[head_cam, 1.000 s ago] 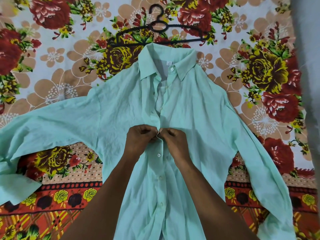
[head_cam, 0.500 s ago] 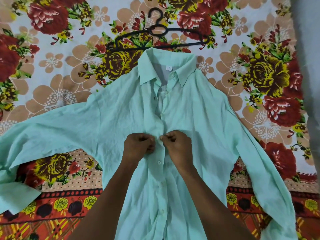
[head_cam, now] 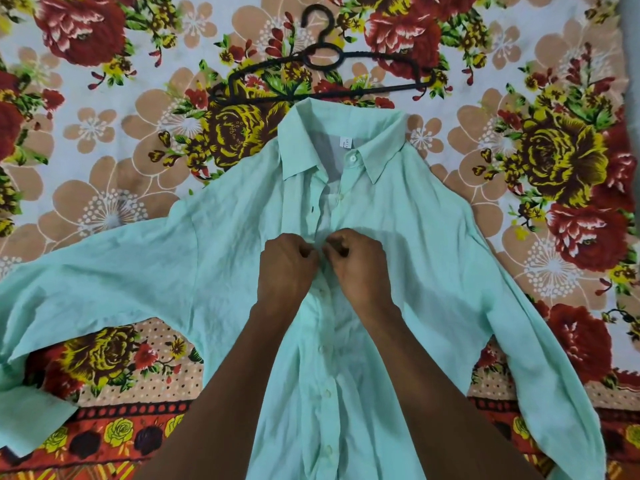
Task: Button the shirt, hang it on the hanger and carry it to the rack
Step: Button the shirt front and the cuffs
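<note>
Shirt (head_cam: 433, 258) flat on floral bedsheet (head_cam: 104, 188), front up, sleeves spread; lower buttons look done, placket open above my hands up to collar. Risk: thin fabric bunches under knuckles, button slips back out of hole or goes into wrong hole, front ends up skewed. My left hand (head_cam: 285, 268) and right hand (head_cam: 356, 263) knuckles up, fingers curled, pinching placket edges at mid-chest, nearly touching. Hanger (head_cam: 322, 57) on bedsheet just beyond collar, untouched.
</note>
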